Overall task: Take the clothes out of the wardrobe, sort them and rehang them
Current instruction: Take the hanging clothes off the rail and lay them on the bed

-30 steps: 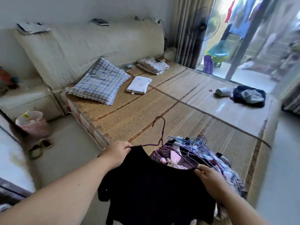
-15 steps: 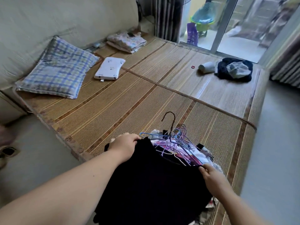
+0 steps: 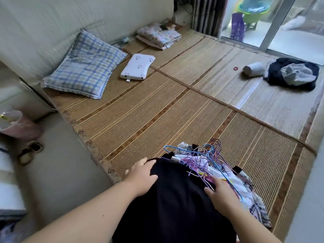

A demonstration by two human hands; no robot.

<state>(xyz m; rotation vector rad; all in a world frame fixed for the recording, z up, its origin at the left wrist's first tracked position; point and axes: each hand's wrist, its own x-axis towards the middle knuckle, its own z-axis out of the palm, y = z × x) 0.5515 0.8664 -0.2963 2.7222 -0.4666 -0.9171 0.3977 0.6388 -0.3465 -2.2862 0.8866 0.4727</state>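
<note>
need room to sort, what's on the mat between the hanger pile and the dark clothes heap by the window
Nothing: in the head view only bare woven mat runs between the hanger pile and the dark clothes heap.

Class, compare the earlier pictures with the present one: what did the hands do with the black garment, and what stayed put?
The black garment, held up by its shoulders, was lowered onto the pile of clothes on hangers. The left hand and right hand loosened their hold and now rest flat on it. The checked pillow and dark heap stayed put.
</note>
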